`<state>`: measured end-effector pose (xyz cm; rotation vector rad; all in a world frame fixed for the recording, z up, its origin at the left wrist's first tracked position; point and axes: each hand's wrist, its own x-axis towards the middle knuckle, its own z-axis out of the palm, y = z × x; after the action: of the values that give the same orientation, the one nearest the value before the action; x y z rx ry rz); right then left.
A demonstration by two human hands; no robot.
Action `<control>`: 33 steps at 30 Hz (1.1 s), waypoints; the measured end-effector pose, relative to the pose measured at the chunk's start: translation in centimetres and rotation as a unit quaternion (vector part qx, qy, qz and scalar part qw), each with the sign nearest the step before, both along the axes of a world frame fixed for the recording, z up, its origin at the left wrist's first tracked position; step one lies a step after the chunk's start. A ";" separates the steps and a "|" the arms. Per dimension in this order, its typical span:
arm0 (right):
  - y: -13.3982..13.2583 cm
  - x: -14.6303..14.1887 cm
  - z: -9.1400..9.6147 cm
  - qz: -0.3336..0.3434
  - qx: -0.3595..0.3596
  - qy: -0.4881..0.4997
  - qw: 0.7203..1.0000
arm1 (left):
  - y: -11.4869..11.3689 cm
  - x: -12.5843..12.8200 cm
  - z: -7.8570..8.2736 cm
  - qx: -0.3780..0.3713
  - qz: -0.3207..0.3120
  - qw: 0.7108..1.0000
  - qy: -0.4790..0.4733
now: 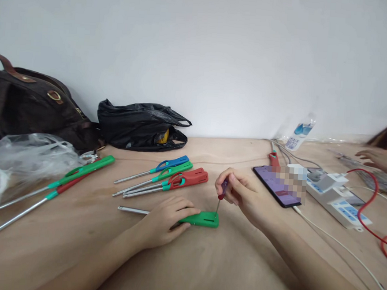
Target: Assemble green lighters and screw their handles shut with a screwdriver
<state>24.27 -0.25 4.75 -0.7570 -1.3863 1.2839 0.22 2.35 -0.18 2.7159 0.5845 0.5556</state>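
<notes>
A green gas lighter (206,219) with a long metal barrel lies flat on the table, and my left hand (165,219) is closed round its middle. In my right hand (241,192) is a small screwdriver (221,195), its purple and red handle pinched between thumb and fingers. The shaft points down, and its tip meets the handle end of the green lighter. Just behind my left hand lie a blue lighter (174,162), another green lighter (178,169) and red lighters (193,179), barrels toward the left.
Left: a green lighter (90,168) on a red one, plastic bags (36,156), a dark bag (33,107). A black plastic bag (135,125) stands by the wall. Right: a phone (270,185), power strip (338,206), cables, bottle (300,132), red lighter (273,159) and another person's hand (383,160).
</notes>
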 end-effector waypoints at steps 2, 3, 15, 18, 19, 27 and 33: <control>0.0 -0.1 0.0 0.002 0.000 0.002 1.000 | 0.0 0.0 0.0 0.001 0.000 1.000 0.002; -0.1 -0.2 0.1 0.002 0.000 0.003 1.000 | 0.0 0.0 0.1 0.003 0.001 1.000 0.002; 0.1 -0.3 -0.2 -0.044 0.024 -0.010 0.999 | -0.2 -0.2 -0.2 0.065 0.036 0.997 -0.004; 0.2 -0.5 -0.4 -0.057 0.014 0.003 0.998 | -0.2 -0.2 -0.2 0.071 0.055 0.996 -0.009; 0.2 -0.6 -0.5 -0.059 0.009 0.010 0.998 | -0.1 -0.2 -0.2 0.075 0.058 0.995 -0.010; 0.5 -0.2 -0.7 -0.099 0.024 -0.018 0.995 | 0.0 -0.1 -0.2 0.083 0.072 0.994 0.001; 0.4 -0.2 -0.9 -0.067 0.017 0.022 0.997 | 0.0 -0.1 -0.3 0.074 0.072 0.995 -0.009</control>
<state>24.12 0.14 3.81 -0.7800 -1.2981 1.1633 0.17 2.37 -0.46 2.8191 0.7671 0.6832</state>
